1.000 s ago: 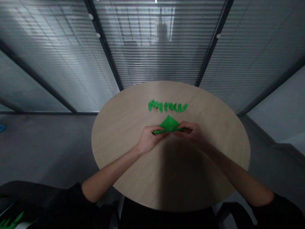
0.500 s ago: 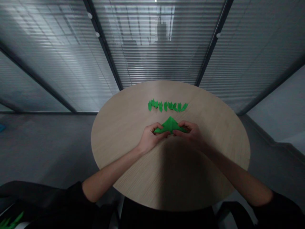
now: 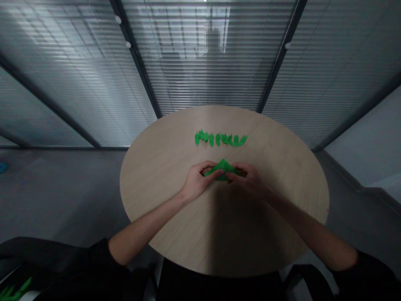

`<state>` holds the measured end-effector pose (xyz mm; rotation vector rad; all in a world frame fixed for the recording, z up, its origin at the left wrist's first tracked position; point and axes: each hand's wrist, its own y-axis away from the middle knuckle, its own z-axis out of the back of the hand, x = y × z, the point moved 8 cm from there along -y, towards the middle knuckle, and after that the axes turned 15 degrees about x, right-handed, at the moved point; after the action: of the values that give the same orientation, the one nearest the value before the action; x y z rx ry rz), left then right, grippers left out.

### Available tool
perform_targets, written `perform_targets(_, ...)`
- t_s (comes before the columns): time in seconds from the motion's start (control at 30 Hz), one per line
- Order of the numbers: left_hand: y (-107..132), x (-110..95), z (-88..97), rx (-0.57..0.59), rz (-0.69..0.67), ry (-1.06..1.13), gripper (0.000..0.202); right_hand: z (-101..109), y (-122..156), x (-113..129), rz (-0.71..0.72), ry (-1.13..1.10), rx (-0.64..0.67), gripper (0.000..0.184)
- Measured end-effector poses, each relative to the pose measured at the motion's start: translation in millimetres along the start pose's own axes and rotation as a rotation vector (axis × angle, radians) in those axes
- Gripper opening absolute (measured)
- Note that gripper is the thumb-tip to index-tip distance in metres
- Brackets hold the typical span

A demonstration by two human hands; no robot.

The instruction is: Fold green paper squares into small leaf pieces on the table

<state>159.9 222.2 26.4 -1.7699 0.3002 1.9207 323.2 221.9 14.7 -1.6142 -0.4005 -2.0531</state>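
A sheet of green paper [image 3: 223, 164], folded with a peak pointing away from me, is held just above the middle of the table. My left hand [image 3: 200, 177] pinches its left side, thumb on the near face and fingers behind. On its right side my right hand [image 3: 249, 177] grips it the same way, with the two thumbs almost meeting near the centre. The fingers partly cover both side corners. Beyond the paper lies a row of several small folded green paper pieces [image 3: 218, 139].
The round wooden table [image 3: 156, 167] stands close to a glass partition with blinds [image 3: 200, 83]. A dark chair arm [image 3: 310, 276] is at the lower right. Something green [image 3: 19, 288] shows at the lower left corner, and a small blue thing [image 3: 2, 167] lies on the floor.
The paper's peak has dropped lower and nearer to me, and more of its lower edge shows under the thumbs. Both thumbs have shifted slightly on the paper. The row of pieces is unmoved.
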Motion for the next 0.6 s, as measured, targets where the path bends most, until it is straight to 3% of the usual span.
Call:
perform_targets(0.33, 2.2, 0.4, -3.3, 0.001, 0.043, -0.012, 0.038, -0.2, 1.7, 3.8, -0.007, 0.109, -0.006, 0.037)
perform_targets(0.6, 1.2, -1.6, -8.2, 0.077, 0.027, 0.020, 0.037, -4.8, 2.3, 6.9, 0.019, 0.133, 0.065, 0.043)
